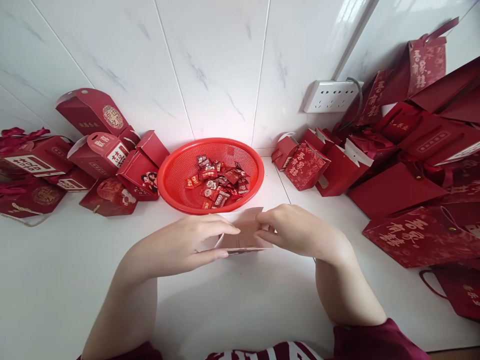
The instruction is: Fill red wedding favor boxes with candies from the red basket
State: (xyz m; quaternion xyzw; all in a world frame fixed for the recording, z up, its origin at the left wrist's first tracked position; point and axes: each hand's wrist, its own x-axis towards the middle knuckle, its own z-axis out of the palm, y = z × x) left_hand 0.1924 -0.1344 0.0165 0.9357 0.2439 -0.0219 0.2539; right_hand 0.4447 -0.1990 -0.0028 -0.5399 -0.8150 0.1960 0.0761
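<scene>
In the middle of the counter, just before me, stands a small paper gift box [247,232] with its top open and its plain pinkish-brown inside showing. My left hand [183,240] holds it at the left side, the thumb at the near left corner and the index finger reaching over the opening. At the right edge, my right hand [296,230] has its fingers curled, with thumb and fingertips pinching the box's side. Directly behind the box is a red plastic basket [170,192] with several small wrapped candies [221,182] in it.
Several red gift boxes [99,155] stand to the left, some with ribbons or rope handles. More red boxes and bags [401,190] are stacked along the right. A white power strip [332,96] is on the tiled wall [221,65] behind the white counter [232,305].
</scene>
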